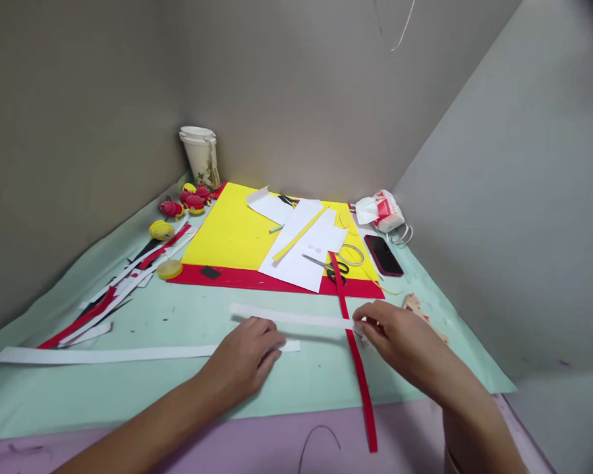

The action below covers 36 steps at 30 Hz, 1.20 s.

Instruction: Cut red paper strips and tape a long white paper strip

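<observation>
My right hand (388, 336) pinches one end of a short white paper strip (296, 318). The strip stretches left, raised a little over the table, and its far end is blurred. It crosses above a long red paper strip (360, 368), which hangs over the table's front edge. My left hand (252, 349) lies on a long white paper strip (128, 355), fingers loosely bent and not closed around it. A pair of scissors (329, 264) with black handles lies beyond my right hand, partly under the red strip.
Yellow sheet (217, 230), red sheet (277, 281) and white papers (296, 263) lie behind. Loose strips (99, 309), a tape roll (170, 269) and red-yellow paper figures (195, 201) are left, near a white bucket (200, 155). A phone (383, 255) and tissue pack (388, 210) are right.
</observation>
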Motion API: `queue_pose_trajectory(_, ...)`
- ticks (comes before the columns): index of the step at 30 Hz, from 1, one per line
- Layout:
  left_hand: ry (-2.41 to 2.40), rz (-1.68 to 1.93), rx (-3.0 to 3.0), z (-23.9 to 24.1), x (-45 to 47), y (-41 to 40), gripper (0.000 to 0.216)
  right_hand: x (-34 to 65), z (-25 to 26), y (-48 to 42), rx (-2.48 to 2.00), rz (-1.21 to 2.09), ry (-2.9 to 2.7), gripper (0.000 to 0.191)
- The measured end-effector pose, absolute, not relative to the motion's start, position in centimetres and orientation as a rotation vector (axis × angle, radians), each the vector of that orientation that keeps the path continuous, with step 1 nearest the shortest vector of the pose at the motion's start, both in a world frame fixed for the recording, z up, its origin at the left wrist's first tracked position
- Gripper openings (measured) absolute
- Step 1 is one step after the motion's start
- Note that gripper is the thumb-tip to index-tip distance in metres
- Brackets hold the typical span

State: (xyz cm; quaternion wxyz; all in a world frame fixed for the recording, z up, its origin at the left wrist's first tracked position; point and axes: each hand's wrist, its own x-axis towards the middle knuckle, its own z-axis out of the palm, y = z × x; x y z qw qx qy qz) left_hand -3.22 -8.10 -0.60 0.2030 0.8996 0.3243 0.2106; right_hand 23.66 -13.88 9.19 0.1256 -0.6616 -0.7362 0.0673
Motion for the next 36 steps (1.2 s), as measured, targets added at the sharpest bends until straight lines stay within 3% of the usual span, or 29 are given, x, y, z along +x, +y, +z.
queue_pose_trajectory(11, 0.853, 0.629, 2.63, -0.2, -3.2, -8.1, 0.026, 26.2, 8.2, -13.6, -2.223, -0.069, -2.065, 0.023)
queue_pose_trajectory(18, 0.876, 0.623, 2.681, -0.5, -3.2, -8.1, 0.026, 20.8, 4.9, -11.2, -1.732, 0.38, -2.225, 0.024)
queue_pose_trajectory(25, 0.93, 0.584, 2.738, -0.5, -3.6, -7.7, 0.025, 18.2, 1.1, -10.3, -1.54, 0.327, -2.235, 0.015)
queue_pose_trajectory(36, 1.002, 0.562, 2.812, -0.7, -4.2, -7.0, 0.024, 18.6, 1.9, -10.6, -1.599, 0.299, -2.32, 0.013)
